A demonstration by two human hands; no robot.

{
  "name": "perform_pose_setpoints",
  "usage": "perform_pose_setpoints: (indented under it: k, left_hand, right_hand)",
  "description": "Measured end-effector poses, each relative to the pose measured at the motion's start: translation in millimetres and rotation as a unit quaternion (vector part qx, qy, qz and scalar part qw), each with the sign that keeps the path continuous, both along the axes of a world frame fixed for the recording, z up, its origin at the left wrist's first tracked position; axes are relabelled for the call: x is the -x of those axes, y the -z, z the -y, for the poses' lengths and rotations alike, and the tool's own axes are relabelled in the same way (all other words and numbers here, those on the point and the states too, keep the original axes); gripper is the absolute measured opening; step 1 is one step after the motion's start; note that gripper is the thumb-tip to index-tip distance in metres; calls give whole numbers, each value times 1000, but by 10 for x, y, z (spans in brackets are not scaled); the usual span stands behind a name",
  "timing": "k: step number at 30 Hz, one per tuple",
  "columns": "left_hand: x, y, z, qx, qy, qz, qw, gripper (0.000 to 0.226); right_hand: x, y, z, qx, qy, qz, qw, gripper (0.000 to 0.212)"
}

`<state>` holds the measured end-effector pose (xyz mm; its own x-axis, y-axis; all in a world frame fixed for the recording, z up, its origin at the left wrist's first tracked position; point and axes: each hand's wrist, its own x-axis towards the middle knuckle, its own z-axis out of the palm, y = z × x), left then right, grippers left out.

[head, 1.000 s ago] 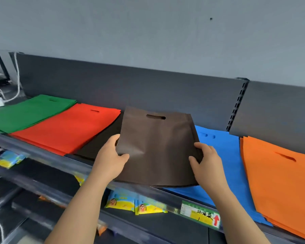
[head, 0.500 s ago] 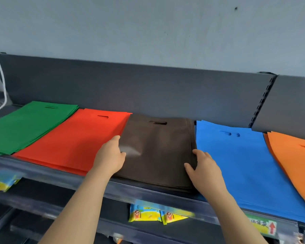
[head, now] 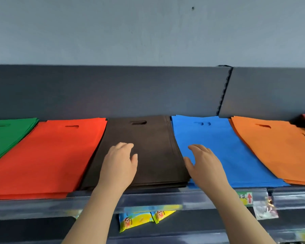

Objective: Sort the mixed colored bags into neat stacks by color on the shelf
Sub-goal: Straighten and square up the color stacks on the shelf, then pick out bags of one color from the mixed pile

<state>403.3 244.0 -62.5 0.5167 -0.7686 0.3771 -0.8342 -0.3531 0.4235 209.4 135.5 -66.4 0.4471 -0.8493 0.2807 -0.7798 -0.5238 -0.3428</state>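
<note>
At frame centre, the brown fabric bag stack (head: 148, 138) abuts the red bag stack (head: 51, 155) and the blue bag stack (head: 218, 152); the left hand (head: 120, 164) lies loose-fingered over it, and the right hand (head: 204, 164) is spread at its right edge.

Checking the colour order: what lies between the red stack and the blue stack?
The brown stack lies between them, as the head view shows.

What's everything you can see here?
green bags: one stack, green, shelf far left
red bags: one stack, red, right of green
brown bags: one stack, brown, middle
blue bags: one stack, blue, right of brown
orange bags: one stack, orange, right of blue
shelf: one, dark grey, under the stacks
packets: two, yellow and blue, below shelf edge
left grip: one bare hand, open, on brown bags
right grip: one bare hand, open, over blue bags' left edge
</note>
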Motion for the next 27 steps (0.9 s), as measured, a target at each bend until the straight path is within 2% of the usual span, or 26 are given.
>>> perform_pose_setpoints:
  k: [12, 27]
  left_hand:
    - [1306, 5, 616, 9, 136, -19, 990, 38]
    - [3603, 15, 1831, 48, 211, -53, 975, 34]
  right_hand:
    - [1348, 13, 311, 37, 76, 0, 996, 44]
    - [3629, -25, 1195, 22, 134, -17, 991, 46]
